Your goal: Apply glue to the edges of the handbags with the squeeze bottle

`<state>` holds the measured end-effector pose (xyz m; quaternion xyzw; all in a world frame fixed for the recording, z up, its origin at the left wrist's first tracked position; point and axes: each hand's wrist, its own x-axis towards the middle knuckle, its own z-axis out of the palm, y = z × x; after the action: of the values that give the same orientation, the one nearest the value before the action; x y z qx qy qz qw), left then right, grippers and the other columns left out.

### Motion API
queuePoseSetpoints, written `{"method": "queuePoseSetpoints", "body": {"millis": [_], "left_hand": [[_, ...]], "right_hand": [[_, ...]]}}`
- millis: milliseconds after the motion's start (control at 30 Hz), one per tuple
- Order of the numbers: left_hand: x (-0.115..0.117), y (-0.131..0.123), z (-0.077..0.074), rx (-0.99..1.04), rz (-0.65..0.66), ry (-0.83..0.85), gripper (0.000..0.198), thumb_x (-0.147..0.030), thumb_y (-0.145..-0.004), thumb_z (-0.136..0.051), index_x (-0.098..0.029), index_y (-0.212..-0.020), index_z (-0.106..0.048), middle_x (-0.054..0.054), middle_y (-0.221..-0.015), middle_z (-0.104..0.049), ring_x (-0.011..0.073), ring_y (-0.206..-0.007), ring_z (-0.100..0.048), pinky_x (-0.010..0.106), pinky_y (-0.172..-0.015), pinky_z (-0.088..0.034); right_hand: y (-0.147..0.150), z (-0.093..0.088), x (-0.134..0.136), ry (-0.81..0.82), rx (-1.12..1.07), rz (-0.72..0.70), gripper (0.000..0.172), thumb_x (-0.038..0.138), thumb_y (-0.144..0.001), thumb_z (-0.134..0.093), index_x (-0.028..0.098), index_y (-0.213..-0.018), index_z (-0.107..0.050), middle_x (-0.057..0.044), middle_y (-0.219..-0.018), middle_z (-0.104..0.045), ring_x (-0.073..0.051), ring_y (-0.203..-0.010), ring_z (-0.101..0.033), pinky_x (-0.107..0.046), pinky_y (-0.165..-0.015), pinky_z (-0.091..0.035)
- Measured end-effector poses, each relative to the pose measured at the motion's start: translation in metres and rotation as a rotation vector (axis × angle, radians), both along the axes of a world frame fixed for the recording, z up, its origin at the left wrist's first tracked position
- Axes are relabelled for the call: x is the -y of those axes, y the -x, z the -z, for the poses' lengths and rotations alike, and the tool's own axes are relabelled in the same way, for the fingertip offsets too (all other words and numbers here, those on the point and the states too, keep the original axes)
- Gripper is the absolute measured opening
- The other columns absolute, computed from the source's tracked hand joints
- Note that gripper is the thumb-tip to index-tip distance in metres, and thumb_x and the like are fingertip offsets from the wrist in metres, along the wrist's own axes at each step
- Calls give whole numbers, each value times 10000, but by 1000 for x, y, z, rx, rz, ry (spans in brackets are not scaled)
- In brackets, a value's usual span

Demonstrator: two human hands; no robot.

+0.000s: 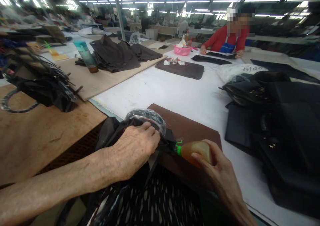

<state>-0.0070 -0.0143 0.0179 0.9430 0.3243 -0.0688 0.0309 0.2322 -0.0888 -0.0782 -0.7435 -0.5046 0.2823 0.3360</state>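
Grip — left hand (135, 146) pinches black bag (110, 132); right hand (220, 176) wraps amber squeeze bottle (193, 150), nozzle at the bag. Risk: hard squeeze could flood brown mat (190, 126).

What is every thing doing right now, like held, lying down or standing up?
left hand, closed on the black bag.
right hand, closed around the squeeze bottle.
squeeze bottle, tipped sideways, green tip at the bag.
plastic wrap, crumpled on the bag.
brown mat, lying flat.
teal bottle, standing up.
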Motion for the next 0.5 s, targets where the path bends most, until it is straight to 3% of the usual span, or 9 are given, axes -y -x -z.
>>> {"method": "queuePoseSetpoints", "body": {"millis": [333, 500], "left_hand": [[2, -3, -3, -37, 15, 18, 141, -124, -751, -518, -131, -891, -517, 99, -904, -578, 232, -819, -488, 339, -612, -442], [2, -1, -1, -38, 11, 17, 122, -126, -752, -512, -139, -873, -508, 97, -893, -575, 228, -808, -484, 328, -585, -435]], "right_hand": [[-6, -12, 1, 56, -204, -94, 394, 519, -695, -621, 215, -944, -591, -2, -813, -643, -232, -772, -582, -272, -652, -452], [-6, -14, 1, 68, -266, -86, 410, 511, -683, -632, 194, -942, -605, -22, -817, -652, -248, -775, -585, -274, -620, -460]]}}
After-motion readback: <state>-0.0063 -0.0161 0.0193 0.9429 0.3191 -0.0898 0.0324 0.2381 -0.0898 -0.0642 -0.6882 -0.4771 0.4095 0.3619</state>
